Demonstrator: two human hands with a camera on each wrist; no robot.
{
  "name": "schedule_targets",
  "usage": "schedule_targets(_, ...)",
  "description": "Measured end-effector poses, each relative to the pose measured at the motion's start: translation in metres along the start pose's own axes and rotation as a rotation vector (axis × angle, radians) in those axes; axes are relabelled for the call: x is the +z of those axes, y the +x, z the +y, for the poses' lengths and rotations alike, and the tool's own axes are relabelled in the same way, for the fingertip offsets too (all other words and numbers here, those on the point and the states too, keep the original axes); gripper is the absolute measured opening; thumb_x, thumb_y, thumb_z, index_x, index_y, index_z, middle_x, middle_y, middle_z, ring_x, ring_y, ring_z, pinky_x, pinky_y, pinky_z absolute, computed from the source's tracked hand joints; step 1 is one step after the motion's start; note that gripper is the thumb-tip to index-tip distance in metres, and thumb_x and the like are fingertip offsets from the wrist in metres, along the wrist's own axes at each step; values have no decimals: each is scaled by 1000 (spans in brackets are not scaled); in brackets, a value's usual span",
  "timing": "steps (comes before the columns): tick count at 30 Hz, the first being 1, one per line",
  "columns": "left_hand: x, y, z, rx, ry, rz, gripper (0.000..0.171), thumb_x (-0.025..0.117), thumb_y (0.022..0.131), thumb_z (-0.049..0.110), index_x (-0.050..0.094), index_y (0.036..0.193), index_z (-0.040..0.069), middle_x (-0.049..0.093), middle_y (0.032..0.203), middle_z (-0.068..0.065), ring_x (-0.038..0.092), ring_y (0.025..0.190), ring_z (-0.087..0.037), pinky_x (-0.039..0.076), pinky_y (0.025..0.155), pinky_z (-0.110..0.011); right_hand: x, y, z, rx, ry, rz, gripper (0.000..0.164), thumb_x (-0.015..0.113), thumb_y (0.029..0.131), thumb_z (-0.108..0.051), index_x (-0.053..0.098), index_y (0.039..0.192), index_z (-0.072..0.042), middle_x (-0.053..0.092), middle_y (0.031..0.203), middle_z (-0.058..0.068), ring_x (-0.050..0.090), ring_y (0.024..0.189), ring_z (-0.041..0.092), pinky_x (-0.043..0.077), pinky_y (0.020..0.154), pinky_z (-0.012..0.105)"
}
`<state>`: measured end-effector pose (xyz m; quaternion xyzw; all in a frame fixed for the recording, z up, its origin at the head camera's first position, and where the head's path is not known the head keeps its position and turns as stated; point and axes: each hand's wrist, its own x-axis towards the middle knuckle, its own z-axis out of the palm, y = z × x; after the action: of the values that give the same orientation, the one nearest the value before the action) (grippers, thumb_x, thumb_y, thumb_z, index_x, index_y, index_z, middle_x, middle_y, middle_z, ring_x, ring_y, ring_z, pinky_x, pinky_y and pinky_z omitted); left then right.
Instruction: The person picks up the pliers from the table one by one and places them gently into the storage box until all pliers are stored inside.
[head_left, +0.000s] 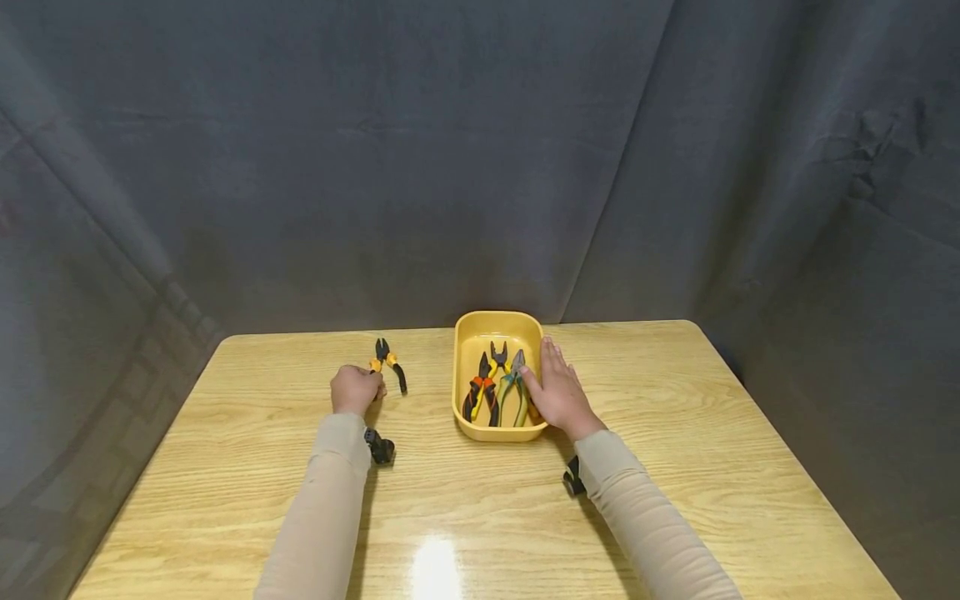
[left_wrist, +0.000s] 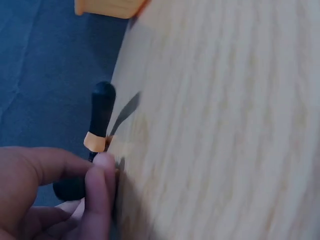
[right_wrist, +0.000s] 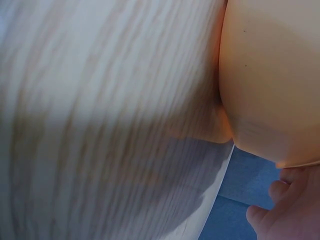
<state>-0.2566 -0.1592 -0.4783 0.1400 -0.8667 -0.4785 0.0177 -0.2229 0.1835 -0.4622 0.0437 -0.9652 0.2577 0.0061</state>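
Observation:
My left hand (head_left: 356, 389) pinches one handle of a pair of black-and-yellow pliers (head_left: 382, 350) left of the bin. The other black handle (left_wrist: 102, 107) stands free above the fingers in the left wrist view. My right hand (head_left: 561, 393) rests against the right wall of a yellow plastic bin (head_left: 462, 329), fingers straight along the outside and thumb over the rim. In the bin lie red-and-black pliers (head_left: 483, 385), yellow-handled pliers (head_left: 498, 354) and green-handled pliers (head_left: 516, 383). An orange piece beside them is partly hidden by the right hand.
The wooden table (head_left: 465, 500) carries the bin near its far edge. A grey cloth curtain (head_left: 375, 167) closes off the back and both sides. Dark wrist cameras (head_left: 380, 447) sit on both sleeves.

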Motion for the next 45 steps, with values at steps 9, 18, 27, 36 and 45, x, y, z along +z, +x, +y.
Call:
schedule_targets(9, -3, 1, 0, -127, -456, -170, 34, 49, 103, 10, 61, 110, -22, 66, 62, -6, 64, 51, -8, 56, 56, -22, 1, 0, 0, 5, -1, -2, 77, 29, 109, -50, 1, 161, 1, 5, 168, 20, 6, 155, 38, 10, 122, 59)
schedule_targets(18, -8, 2, -8, -151, -518, -226, 38, 54, 106, 19, 65, 112, -17, 72, 66, -1, 70, 60, -5, 56, 59, -16, 1, 2, 2, -16, -5, 23, 75, 32, 110, -45, 4, 160, 4, 8, 167, 23, 9, 154, 41, 13, 121, 61)
schedule_targets(27, -9, 1, -10, -155, -556, -259, 41, 54, 107, 20, 61, 120, -18, 74, 73, -3, 72, 66, -7, 57, 63, -17, -1, 0, 2, -13, -10, 20, 76, 31, 110, -46, 4, 160, 4, 8, 167, 22, 9, 154, 41, 13, 121, 60)
schedule_targets(36, -8, -3, -9, -144, -556, -244, 41, 53, 108, 19, 60, 121, -19, 73, 73, -2, 71, 66, -5, 55, 62, -15, -1, 1, 2, -13, -6, 12, 76, 31, 110, -46, 3, 160, 5, 7, 167, 23, 8, 154, 42, 12, 120, 62)
schedule_targets(45, -5, -5, -13, -137, -564, -232, 43, 52, 108, 18, 57, 125, -21, 72, 75, -1, 70, 66, -4, 55, 64, -15, 0, 1, 1, -4, -2, 16, 76, 32, 110, -46, 4, 160, 3, 8, 168, 21, 9, 154, 40, 12, 121, 60)
